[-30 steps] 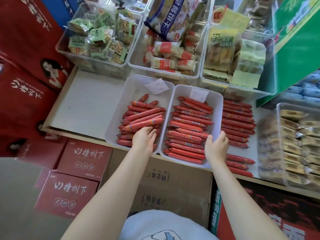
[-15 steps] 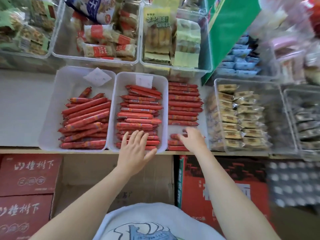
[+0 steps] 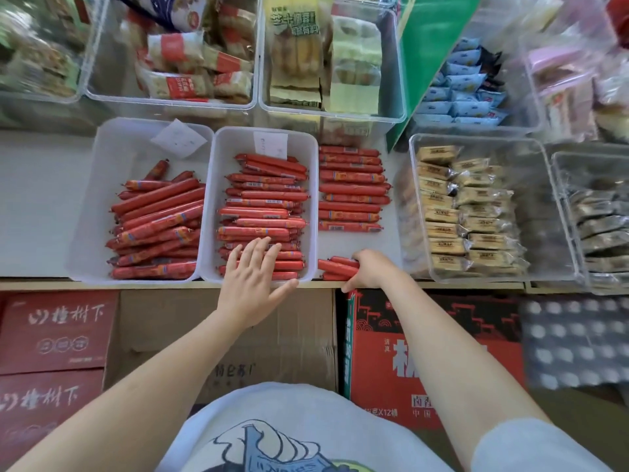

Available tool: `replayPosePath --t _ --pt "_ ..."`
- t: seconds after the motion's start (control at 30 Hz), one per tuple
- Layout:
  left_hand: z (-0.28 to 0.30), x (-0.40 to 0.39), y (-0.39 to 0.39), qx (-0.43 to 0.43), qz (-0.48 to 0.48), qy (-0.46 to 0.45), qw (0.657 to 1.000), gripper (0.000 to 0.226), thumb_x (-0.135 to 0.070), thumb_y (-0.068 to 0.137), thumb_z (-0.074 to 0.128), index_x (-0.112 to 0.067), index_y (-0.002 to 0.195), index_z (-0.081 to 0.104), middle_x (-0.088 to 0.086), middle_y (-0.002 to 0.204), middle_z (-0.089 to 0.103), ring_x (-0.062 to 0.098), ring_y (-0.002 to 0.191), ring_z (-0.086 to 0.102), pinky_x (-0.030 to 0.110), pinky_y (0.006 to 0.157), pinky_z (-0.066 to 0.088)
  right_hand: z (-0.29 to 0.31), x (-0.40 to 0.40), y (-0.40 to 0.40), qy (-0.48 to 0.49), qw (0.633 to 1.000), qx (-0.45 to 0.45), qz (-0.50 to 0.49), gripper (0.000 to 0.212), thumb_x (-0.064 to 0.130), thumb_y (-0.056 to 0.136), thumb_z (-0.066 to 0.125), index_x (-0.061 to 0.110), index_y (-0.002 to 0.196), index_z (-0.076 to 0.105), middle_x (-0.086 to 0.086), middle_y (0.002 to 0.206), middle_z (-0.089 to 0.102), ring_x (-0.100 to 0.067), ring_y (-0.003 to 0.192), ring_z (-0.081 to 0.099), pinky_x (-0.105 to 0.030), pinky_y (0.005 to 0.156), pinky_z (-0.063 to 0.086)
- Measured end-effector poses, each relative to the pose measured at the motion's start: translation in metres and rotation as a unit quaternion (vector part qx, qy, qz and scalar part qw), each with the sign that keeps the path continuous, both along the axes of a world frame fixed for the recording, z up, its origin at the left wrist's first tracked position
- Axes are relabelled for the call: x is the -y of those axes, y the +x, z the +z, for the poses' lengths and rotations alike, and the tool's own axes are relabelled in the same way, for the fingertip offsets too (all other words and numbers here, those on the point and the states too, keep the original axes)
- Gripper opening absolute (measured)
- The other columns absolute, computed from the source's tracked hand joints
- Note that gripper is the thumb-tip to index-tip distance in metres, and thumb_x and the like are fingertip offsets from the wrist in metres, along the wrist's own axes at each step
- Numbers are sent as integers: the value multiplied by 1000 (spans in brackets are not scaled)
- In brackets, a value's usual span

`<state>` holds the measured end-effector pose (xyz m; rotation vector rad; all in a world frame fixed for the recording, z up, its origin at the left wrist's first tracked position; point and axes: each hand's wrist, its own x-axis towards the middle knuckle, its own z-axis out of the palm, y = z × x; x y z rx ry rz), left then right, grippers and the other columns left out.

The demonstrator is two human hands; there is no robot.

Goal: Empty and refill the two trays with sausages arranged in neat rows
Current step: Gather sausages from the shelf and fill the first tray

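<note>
Two white trays stand side by side on the shelf. The left tray (image 3: pixel 102 185) holds a slanted heap of red sausages (image 3: pixel 160 226). The right tray (image 3: pixel 310 185) holds sausages stacked crosswise (image 3: pixel 265 199), with a paper slip at its back. My left hand (image 3: pixel 253 281) lies flat, fingers spread, on the front sausages and front rim of the right tray. To the right of that tray a row of loose sausages (image 3: pixel 350 189) lies on the shelf. My right hand (image 3: pixel 369 269) is closed around a few loose sausages (image 3: pixel 337 267) at the shelf's front edge.
Clear bins of wrapped snacks (image 3: pixel 473 206) stand to the right, and more bins (image 3: pixel 204 63) line the back. A green board (image 3: pixel 432 46) leans behind. Cardboard and red boxes (image 3: pixel 425 352) sit below the shelf edge. Bare shelf surface (image 3: pixel 37 199) lies left of the trays.
The view swung right. My left hand shifted from the left tray to the front of the right tray. My right hand moved to the loose sausages and closed on a few.
</note>
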<state>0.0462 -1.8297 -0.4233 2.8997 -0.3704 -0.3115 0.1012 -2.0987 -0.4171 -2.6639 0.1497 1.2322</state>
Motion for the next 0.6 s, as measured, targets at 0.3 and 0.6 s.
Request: replayPosePath --t 0.3,0.6 --pt "3 0 2 -20 11 -15 1000 86 -77 90 18 -22 155 28 3 165 15 19 153 5 43 123 -1 11 1 -4 28 999 29 -22 35 33 77 74 24 105 54 2 104 65 -19 87 61 -35 79 53" --pt "75 15 14 -275 339 -573 693 50 -58 95 52 -27 134 53 -4 133 61 16 125 55 28 95 44 107 -69 9 349 882 123 -291 38 38 86 73 20 117 60 -3 93 72 -16 77 71 -36 74 59"
